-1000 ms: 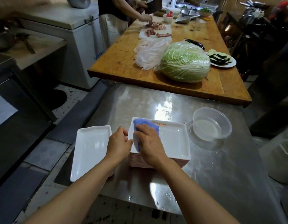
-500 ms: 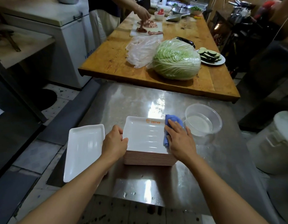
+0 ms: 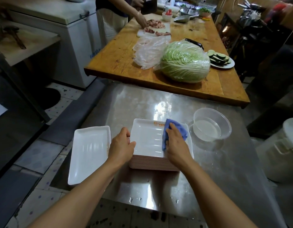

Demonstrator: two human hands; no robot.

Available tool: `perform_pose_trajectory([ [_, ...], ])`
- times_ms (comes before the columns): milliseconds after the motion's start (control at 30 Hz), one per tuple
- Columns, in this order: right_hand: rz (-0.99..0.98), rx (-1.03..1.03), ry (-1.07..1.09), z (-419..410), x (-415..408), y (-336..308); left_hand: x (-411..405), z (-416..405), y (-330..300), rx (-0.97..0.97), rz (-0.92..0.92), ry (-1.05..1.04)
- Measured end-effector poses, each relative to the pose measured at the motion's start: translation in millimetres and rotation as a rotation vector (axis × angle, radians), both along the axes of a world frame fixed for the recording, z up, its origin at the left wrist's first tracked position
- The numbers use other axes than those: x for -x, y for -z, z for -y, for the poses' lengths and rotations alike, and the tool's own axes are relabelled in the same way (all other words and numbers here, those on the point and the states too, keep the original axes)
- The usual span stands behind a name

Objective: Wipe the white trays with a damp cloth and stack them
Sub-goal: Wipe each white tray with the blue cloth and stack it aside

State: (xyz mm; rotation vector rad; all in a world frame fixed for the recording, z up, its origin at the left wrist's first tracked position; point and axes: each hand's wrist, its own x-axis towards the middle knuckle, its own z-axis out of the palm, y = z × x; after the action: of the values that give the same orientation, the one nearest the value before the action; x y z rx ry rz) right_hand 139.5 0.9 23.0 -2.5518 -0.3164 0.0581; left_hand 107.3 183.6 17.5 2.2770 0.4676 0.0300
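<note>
A tall stack of white trays (image 3: 147, 139) stands on the steel table, its top tray bearing an orange logo at the far edge. My left hand (image 3: 121, 145) grips the stack's left rim, thumb over the edge. My right hand (image 3: 175, 142) presses a blue cloth (image 3: 176, 131) onto the right half of the top tray, fingers curled over the cloth. A separate white tray (image 3: 88, 153) lies to the left, overhanging the table's left edge.
A clear plastic bowl of water (image 3: 211, 125) sits right of the stack. Behind, a wooden table (image 3: 119, 63) holds a wrapped cabbage (image 3: 185, 61), a plastic bag, a plate of sliced eggplant (image 3: 220, 60) and meat that another person handles. A white bucket (image 3: 280, 150) stands at the right.
My right hand carried the blue cloth from the tray's left side across to its right, then back slightly toward the middle. My left hand stayed on the left rim.
</note>
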Motion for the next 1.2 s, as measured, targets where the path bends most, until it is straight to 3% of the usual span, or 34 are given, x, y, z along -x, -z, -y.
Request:
perform_pose_trajectory([
  [267, 0.056, -0.048, -0.225, -59, -11, 8, 1, -2, 5, 0.022, 0.024, 0.017],
  [433, -0.02, -0.204, -0.237, -68, -7, -1, 6, 0, 4, 0.059, 0.062, 0.024],
  [633, -0.037, -0.187, -0.322, -53, 30, -11, 16, -2, 4, 0.209, 0.059, -0.008],
  [767, -0.044, -0.104, -0.372, -45, 45, -16, 13, -2, 3, 0.158, 0.016, -0.011],
  [967, 0.038, -0.134, -0.28, -15, 63, -24, 11, 9, 0, -0.021, -0.019, -0.019],
  [1200, 0.078, 0.12, -0.05, 47, 48, -19, 9, 10, 1, -0.05, -0.023, -0.01],
])
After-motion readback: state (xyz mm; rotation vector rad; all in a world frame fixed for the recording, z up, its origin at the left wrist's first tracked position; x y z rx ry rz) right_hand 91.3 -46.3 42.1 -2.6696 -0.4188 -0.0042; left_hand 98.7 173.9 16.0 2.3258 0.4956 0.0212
